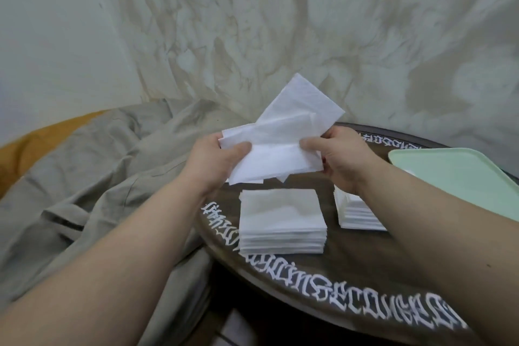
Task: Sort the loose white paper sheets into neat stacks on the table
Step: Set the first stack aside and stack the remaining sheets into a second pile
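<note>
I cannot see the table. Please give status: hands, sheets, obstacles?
Left hand and right hand both grip loose sheets above table. Two stacks down. Tray at right, not blocking.

Both bare arms are reaching forward. The left hand [217, 159] is pinching with its thumb on top. The right hand [341, 159] is pinching too, fingers curled underneath.

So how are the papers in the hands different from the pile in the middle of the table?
The held sheets are up in the air, gripped by the left hand and right hand; the middle stack rests on the table. The held sheets fan out crookedly; the middle stack is squared and thicker. Both are white paper.
</note>
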Available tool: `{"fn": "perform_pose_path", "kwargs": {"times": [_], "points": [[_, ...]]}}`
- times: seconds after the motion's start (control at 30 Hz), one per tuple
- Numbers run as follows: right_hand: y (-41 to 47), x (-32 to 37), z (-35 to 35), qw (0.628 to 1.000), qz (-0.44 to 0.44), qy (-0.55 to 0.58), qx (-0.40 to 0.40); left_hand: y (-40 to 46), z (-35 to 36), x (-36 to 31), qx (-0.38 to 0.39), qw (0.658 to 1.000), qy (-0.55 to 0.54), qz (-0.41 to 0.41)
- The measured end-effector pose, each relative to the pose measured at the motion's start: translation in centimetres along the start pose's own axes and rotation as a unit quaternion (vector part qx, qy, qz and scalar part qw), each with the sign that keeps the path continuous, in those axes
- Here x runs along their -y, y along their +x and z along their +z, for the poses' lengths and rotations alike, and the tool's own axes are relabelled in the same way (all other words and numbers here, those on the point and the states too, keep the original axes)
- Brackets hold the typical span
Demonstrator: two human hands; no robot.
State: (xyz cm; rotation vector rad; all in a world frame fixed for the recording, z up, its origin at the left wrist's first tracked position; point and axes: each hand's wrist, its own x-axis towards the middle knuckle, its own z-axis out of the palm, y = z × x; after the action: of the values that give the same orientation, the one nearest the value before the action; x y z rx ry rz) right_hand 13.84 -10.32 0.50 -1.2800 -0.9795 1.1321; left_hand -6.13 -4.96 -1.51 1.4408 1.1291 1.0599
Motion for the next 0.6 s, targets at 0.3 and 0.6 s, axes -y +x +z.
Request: {"fn": "perform_pose_path", "kwargs": {"times": [0.3, 0.6], "points": [[-4.9, -0.9, -4.0, 0.981, -0.03, -0.188, -0.026, -5.5, -0.7, 1.6, 0.034, 0.997, 0.065, -0.039], [-5.9, -0.8, -5.5, 0.988, -0.009, -0.084, -0.128, -4.7, -1.5, 1.9, -0.163, 0.985, 0.061, 0.009]]}}
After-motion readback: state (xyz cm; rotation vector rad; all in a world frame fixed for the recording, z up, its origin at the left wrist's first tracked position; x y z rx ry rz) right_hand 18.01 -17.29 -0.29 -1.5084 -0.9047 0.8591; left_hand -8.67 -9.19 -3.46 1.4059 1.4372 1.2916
